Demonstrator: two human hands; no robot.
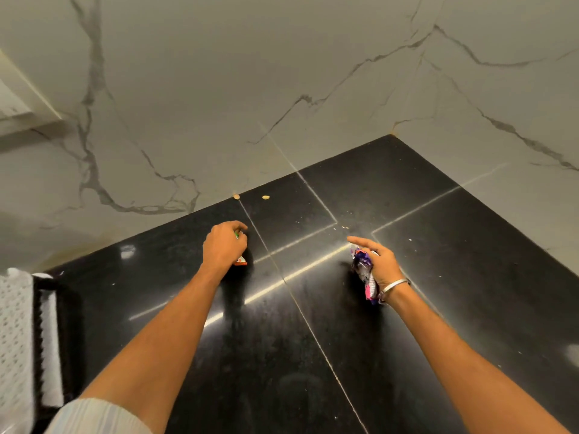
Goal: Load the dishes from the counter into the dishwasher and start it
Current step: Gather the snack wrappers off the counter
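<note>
Both my arms reach out over a black polished counter (pixel 407 308). My left hand (pixel 224 244) is curled round a small wrapper (pixel 240 260) with green and orange-red on it, low over the counter. My right hand (pixel 379 264) grips a crumpled purple and pink wrapper (pixel 365 274), with the index finger stretched out to the left. A metal bangle sits on the right wrist. No dishes and no dishwasher are in view.
White marble-look walls (pixel 282 73) meet in a corner behind the counter. Two small beige crumbs (pixel 265 197) lie near the back edge, with fine specks (pixel 344 227) in the middle. A white patterned cloth on a dark rack (pixel 22 339) stands at the left.
</note>
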